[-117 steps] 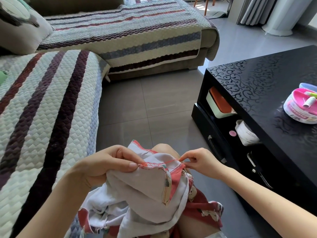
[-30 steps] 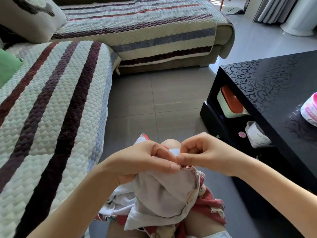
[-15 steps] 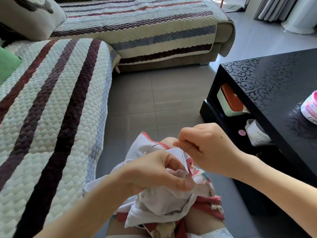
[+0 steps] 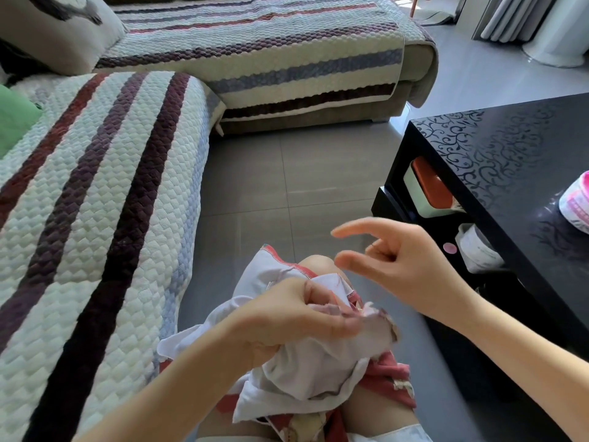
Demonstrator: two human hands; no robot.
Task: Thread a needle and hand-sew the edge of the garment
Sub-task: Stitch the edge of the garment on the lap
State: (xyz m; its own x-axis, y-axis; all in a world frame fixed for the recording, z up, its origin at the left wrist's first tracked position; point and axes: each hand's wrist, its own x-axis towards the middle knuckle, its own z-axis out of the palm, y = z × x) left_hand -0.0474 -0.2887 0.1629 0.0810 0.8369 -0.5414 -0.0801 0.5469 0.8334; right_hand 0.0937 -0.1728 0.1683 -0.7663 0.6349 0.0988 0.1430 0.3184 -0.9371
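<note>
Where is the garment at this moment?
Head view, bottom centre: the garment lies bunched on the person's lap, gripped by the left hand, with the right hand just above and right of it, beside the black table.

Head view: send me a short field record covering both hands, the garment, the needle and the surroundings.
left hand: grips the bunched garment edge on the lap
right hand: raised above the garment, thumb and forefinger apart, other fingers curled; any grip on thread unclear
needle: not discernible
garment: white, red-trimmed, crumpled
nearby: black table to the right, with a pink tub on it; striped sofa cover to the left
</note>
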